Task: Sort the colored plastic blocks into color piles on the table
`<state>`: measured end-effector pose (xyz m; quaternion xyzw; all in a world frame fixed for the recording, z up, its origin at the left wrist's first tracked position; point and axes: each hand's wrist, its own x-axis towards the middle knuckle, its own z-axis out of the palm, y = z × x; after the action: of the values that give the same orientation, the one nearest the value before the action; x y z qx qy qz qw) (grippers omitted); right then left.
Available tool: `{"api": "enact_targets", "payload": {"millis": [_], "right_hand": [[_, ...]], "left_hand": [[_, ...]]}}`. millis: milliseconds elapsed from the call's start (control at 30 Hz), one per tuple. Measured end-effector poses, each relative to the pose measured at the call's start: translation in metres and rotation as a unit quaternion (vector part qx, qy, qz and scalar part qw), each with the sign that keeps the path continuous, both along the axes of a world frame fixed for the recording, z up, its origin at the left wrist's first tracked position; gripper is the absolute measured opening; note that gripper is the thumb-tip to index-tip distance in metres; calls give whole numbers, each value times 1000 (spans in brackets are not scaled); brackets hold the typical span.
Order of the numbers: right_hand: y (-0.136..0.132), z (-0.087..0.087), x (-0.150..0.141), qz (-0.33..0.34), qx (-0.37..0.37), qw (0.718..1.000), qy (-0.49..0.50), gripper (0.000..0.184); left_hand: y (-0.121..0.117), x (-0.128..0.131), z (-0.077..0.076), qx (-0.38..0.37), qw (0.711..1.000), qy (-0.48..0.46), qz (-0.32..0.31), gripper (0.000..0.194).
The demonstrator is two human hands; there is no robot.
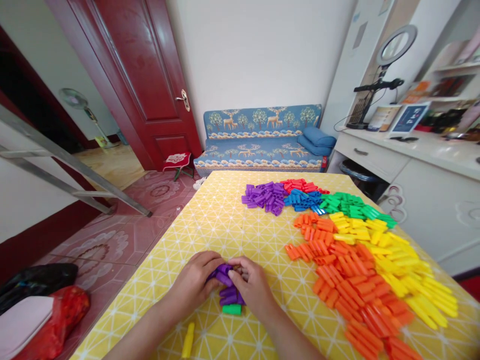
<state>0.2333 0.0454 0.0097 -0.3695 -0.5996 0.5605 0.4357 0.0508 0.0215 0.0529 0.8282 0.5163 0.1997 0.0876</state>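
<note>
Over the near part of the table, my left hand (197,280) has its fingers closed around short purple plastic tubes that look like pen caps (224,279). From the other side, my right hand (257,287) pinches the same purple pieces between thumb and fingers. Just below them more purple caps (229,296) lie on the cloth, partly hidden by my hands. A green cap (231,309) touches these at their near side. Closer to me, left of centre, lies a single yellow pen-shaped piece (188,340).
A yellow patterned cloth (210,215) covers the table. Heaps of purple (264,196), red (300,186), blue (303,200), green (348,205), yellow (397,255) and orange pieces (356,280) spread along its far and right sides. Beyond stand a blue sofa (258,145) and a white cabinet (416,200).
</note>
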Motion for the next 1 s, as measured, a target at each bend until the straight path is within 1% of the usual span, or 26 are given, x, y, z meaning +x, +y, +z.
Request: {"api": "enact_targets", "payload": {"millis": [67,133,267,300,367,433,467,567,667,733,800,867,933,1000], "right_hand": [[-1,-1,0,1,-9,1000,9,20],[-1,-1,0,2,-16,1000,20,20],[-1,0,-1,-3,2,1000,12,19],[-1,0,-1,-3,3,1000,11,20],[0,-1,-2,-3,-1,1000,15,23],[0,-3,-3,-9,-14,999,27,27],[1,-5,-3,-11,-22,999,35,28],[2,-9,-5,-12,-35,998,43,29],[2,-9,-5,-15,-33,999,37,29],[2,-8,-6,-19,-33,999,36,29],[3,-7,-6,-22,-35,998,37,29],[3,-9,-7,-24,-38,998,41,29],[3,-12,-8,-27,-42,998,43,29],[3,-14,-9,-31,-43,998,40,29]], "left_hand": [[4,-1,3,-7,1000,3,-10,22],[10,-2,7,-35,999,-3,-26,16],[17,-1,20,-102,994,-20,-32,19],[17,0,23,-110,993,-23,-30,22],[16,3,30,-123,992,-27,-33,33],[13,6,34,-135,990,-31,-38,45],[11,7,36,-142,989,-31,-39,48],[8,10,37,-152,987,-30,-34,49],[9,11,34,-149,988,-43,-21,41],[14,10,31,-152,985,-76,-11,33],[24,10,28,-156,979,-130,16,31],[43,12,25,-162,963,-209,50,34],[69,19,25,-180,934,-303,62,36],[104,30,28,-213,899,-378,57,36]]}}
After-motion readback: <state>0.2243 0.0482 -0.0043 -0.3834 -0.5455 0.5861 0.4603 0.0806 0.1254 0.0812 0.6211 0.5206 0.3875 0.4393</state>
